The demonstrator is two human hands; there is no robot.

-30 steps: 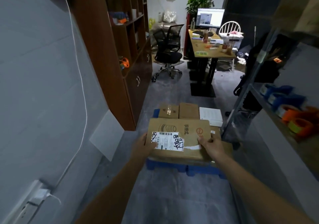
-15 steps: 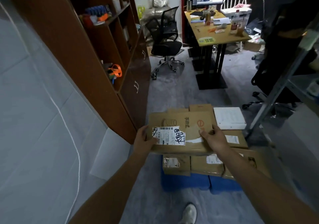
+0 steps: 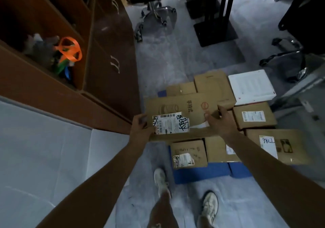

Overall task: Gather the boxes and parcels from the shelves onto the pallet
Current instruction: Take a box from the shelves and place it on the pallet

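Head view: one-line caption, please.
Left hand and right hand hold a labelled carton above boxes on the blue pallet.

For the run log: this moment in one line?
left hand: grips labelled cardboard box | right hand: grips it | box: above loaded blue pallet

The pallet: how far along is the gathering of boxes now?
Done: several cardboard boxes and a white box lie on the blue pallet. In hand: left hand and right hand grip a large labelled box over them. Left: releasing it; what else remains cannot be seen.
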